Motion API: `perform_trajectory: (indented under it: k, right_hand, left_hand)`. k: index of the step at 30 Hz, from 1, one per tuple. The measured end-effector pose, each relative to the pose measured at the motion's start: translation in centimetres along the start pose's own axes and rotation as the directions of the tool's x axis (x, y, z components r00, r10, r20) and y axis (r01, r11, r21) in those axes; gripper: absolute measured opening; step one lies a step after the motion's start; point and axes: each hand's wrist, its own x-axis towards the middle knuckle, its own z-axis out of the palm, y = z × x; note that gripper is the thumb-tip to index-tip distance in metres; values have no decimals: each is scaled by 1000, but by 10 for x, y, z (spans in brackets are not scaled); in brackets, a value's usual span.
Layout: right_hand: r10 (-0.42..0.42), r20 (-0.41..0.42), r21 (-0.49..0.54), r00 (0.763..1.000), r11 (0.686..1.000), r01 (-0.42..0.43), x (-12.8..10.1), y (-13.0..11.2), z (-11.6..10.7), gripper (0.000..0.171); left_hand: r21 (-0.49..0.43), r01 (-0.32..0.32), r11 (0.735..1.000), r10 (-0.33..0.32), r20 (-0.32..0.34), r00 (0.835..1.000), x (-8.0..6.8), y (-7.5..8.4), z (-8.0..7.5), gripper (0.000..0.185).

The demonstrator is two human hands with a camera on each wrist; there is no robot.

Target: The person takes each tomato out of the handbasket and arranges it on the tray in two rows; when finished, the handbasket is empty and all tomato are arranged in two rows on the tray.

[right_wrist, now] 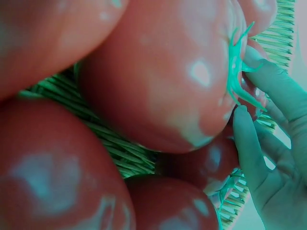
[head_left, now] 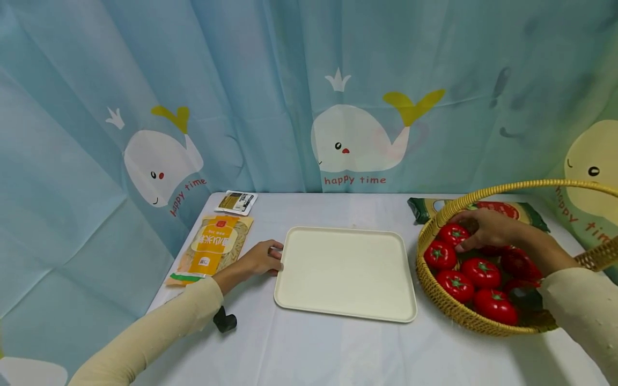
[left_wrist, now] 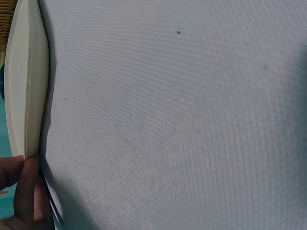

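The right hand (head_left: 485, 229) reaches into the round woven wicker basket (head_left: 436, 297) at the right of the white cloth-covered surface (head_left: 314, 348), its grip curled on a glossy red tomato (head_left: 453, 234) at the back. The step looks like picking it; lifting clear of its smooth, close-packed neighbours comes next. The left hand (head_left: 260, 259) steadies the matte cream rectangular tray (head_left: 345, 273), fingers (left_wrist: 29, 191) pinching its left rim.

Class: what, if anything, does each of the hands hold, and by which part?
Left hand holds the tray by its left rim. Right hand touches a tomato in the basket; a full grip cannot be told.
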Motion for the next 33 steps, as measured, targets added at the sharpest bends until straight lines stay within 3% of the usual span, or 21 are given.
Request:
perform_trajectory:
  k: [12, 27, 33]
  right_hand:
    - [43, 12, 69, 999, 997, -44, -3, 0, 0, 72]
    - [56, -81, 102, 995, 994, -48, -11, -9, -5, 76]
    - [53, -202, -22, 978, 998, -58, -18, -12, -7, 76]
  left_hand:
    - [-47, -32, 998, 32, -1, 999, 0, -1, 2, 57]
    - [-21, -34, 999, 34, 11, 999, 0, 0, 0, 54]
    - [-23, -40, 999, 40, 9, 999, 0, -2, 1, 54]
